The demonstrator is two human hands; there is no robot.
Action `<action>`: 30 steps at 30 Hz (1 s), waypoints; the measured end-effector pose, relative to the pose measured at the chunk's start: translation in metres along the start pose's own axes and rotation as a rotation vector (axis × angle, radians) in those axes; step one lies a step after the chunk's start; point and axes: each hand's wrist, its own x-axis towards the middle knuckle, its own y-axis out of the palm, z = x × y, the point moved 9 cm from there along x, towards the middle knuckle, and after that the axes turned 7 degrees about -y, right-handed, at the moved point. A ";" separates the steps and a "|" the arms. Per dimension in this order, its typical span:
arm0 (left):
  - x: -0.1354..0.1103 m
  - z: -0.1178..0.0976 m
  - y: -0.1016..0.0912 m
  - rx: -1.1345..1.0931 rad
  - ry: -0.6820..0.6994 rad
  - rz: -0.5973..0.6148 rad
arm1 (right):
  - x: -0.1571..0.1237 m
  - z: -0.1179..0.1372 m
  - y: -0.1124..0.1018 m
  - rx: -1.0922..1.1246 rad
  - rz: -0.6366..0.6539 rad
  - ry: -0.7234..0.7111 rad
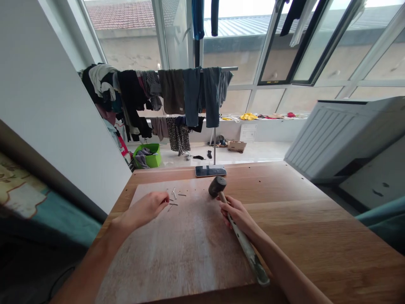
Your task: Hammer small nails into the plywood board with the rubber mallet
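Wooden table (310,228)'s got a worn flat board (177,253) on it, some loose nails (182,194) on that, plus a phone (210,171) near the far edge.

You have a phone (210,171) lying at the far edge of the tabletop (316,223). Past that edge you see clothes (171,90) hanging on a drying rack (229,68), and a cardboard box (236,146) on the floor (265,150). A green basket (154,158) sits beyond the far left corner; a white appliance (344,131) stands by the far right corner.
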 end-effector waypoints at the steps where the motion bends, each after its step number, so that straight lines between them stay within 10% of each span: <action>1: 0.004 -0.009 -0.003 -0.015 0.027 0.013 | 0.000 0.000 0.000 -0.001 0.000 0.000; 14: 0.106 -0.074 0.035 -0.445 0.153 -0.283 | -0.002 0.006 0.000 0.003 -0.014 -0.003; 24: 0.108 -0.060 0.062 -0.566 0.051 -0.373 | -0.003 -0.003 0.000 -0.065 0.003 0.037; 30: 0.113 -0.102 0.077 -0.602 0.091 -0.409 | -0.013 0.010 -0.030 -0.159 0.014 0.111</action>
